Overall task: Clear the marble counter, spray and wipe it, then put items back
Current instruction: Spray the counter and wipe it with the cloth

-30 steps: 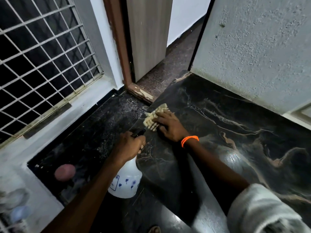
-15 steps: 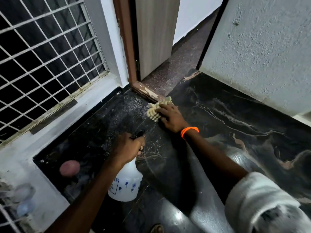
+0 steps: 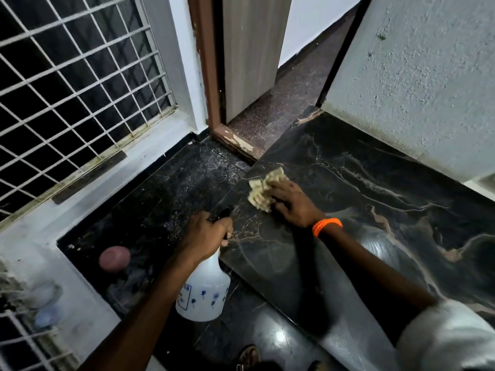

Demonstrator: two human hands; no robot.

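Note:
The black marble counter (image 3: 375, 188) with pale veins fills the right half of the view. My right hand (image 3: 293, 203), with an orange band at the wrist, presses a cream waffle cloth (image 3: 263, 190) flat on the counter near its left corner. My left hand (image 3: 205, 236) grips the neck and trigger of a white spray bottle (image 3: 203, 293) with small blue flowers, held just off the counter's left edge above the floor.
Dark speckled floor (image 3: 160, 199) lies below the counter edge, with a pink round object (image 3: 114, 258) on it. A barred window (image 3: 75, 84) stands at left, a wooden door and frame (image 3: 249, 62) ahead, and a rough grey wall (image 3: 417, 76) behind the counter.
My right hand slid the cloth toward the counter's far left corner, then drew it slightly back. The left hand kept holding the spray bottle in much the same place.

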